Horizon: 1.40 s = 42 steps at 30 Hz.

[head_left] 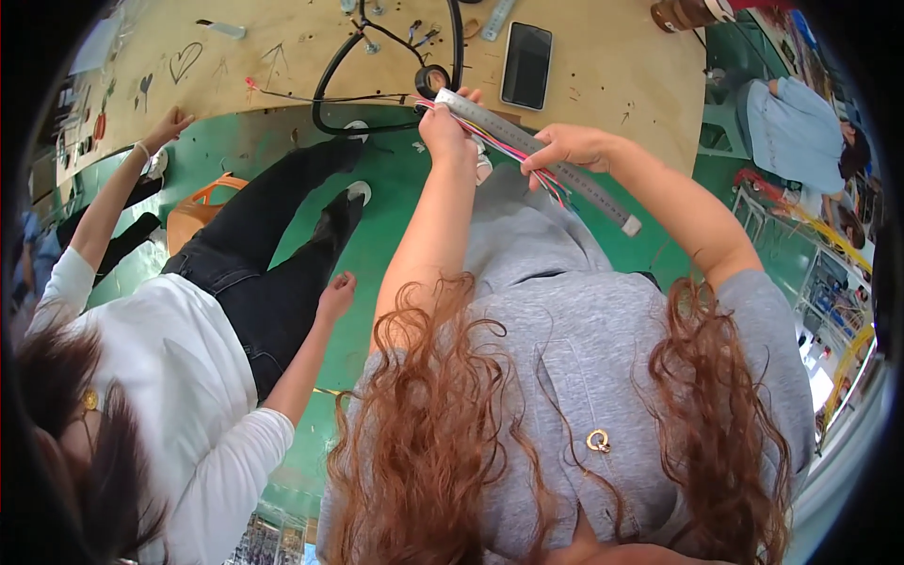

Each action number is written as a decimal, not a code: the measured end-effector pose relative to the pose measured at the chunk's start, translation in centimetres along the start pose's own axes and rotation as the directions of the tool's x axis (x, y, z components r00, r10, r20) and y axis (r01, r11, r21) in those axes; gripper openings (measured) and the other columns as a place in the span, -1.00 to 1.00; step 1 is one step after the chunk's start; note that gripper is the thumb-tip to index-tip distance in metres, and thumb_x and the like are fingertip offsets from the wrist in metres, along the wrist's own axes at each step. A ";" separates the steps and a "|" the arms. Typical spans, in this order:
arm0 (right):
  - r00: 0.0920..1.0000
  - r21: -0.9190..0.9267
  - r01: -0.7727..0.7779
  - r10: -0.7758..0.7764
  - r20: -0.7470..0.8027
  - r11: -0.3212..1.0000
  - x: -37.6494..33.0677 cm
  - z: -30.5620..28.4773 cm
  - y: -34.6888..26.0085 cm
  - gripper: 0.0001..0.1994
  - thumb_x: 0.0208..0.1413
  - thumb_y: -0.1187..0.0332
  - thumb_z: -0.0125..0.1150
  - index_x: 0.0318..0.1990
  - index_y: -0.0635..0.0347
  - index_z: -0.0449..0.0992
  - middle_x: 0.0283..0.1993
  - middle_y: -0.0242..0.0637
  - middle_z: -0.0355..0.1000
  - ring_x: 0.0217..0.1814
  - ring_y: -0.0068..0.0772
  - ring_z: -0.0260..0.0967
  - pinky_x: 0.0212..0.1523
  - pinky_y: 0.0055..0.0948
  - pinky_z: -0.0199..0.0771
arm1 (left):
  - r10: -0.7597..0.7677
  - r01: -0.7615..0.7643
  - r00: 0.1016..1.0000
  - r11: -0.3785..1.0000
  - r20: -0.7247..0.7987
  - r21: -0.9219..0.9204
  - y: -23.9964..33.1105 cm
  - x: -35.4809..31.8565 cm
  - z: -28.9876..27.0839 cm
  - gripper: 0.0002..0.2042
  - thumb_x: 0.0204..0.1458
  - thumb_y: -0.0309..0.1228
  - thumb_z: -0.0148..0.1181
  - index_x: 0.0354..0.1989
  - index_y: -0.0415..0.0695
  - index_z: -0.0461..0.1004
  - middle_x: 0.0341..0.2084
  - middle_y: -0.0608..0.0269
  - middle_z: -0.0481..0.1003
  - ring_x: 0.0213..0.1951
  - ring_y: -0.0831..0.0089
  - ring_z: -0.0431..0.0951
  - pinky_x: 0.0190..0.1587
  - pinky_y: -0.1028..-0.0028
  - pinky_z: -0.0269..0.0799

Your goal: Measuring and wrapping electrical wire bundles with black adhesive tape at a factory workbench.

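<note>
I find the left hand (445, 132) closed round wires (499, 146) and ruler (599, 196) at the near edge of the desk (617, 71), the right hand (570, 149) pinching both beyond it — wires best kept taut, flush.

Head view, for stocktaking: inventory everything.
Table: one, tan, top.
Metal ruler: one, grey, spanning both hands.
Wire bundle: one, multicoloured, along the ruler.
Cable harness: one, black, on the table.
Tape roll: one, black, beside harness.
Phone: one, black, right of harness.
Plastic seat: one, orange, left.
Floor: one, green, beneath.
Co-worker: one, white-topped, left.
Second co-worker: one, blue-topped, right.
Small and rim items: uncountable, mixed, around.
Sweatshirt: one, grey, bottom centre.
Left hand: one, bare, ruler's upper end.
Right hand: one, bare, ruler's middle.
</note>
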State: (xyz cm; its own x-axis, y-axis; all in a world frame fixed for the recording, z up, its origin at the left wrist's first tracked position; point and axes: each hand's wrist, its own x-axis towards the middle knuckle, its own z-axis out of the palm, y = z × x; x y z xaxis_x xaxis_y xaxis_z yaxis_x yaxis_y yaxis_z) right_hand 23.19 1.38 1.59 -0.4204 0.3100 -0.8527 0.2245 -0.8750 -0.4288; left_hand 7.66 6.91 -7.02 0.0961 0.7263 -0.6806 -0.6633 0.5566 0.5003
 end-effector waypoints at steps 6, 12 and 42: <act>0.999 0.062 0.034 -0.035 0.024 0.997 -1.5 -0.3 1.5 -0.79 -0.06 0.43 0.13 -0.28 0.34 0.34 -0.44 -0.17 0.45 -0.49 -0.49 0.41 -0.43 -0.55 0.43 | -0.016 0.016 1.000 1.000 -0.011 -0.023 0.1 -0.4 0.4 -0.69 0.10 -0.47 -0.47 -0.04 -0.34 0.09 -0.19 -0.08 0.34 -0.18 0.08 0.44 -0.18 0.21 0.42; 0.994 0.115 0.079 -0.086 0.062 0.990 -2.9 -1.1 3.0 -0.73 -0.08 0.50 0.09 -0.17 0.36 0.32 -0.30 -0.16 0.42 -0.35 -0.49 0.41 -0.35 -0.57 0.42 | 0.004 -0.006 1.000 0.999 -0.030 -0.046 0.1 -0.2 0.2 -0.70 0.11 -0.47 -0.45 -0.04 -0.34 0.10 -0.20 -0.08 0.34 -0.18 0.08 0.44 -0.17 0.21 0.42; 0.992 0.205 0.090 -0.106 0.066 0.975 -3.6 -0.5 3.0 -0.73 0.02 0.36 0.06 -0.14 0.27 0.29 -0.21 -0.08 0.40 -0.26 -0.42 0.42 -0.28 -0.50 0.40 | 0.012 -0.009 1.000 0.994 0.024 -0.113 -0.1 -0.5 -0.4 -0.66 0.16 -0.38 -0.51 -0.02 -0.32 0.10 -0.13 -0.05 0.30 -0.08 0.11 0.37 -0.04 0.21 0.33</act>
State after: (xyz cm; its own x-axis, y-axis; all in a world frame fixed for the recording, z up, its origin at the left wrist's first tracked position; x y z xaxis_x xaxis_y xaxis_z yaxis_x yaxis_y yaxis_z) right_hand 25.82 -2.20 3.19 -0.4990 0.3753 -0.7811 0.0006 -0.9012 -0.4334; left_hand 7.38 6.29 -6.94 0.1060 0.7426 -0.6613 -0.7438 0.5006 0.4429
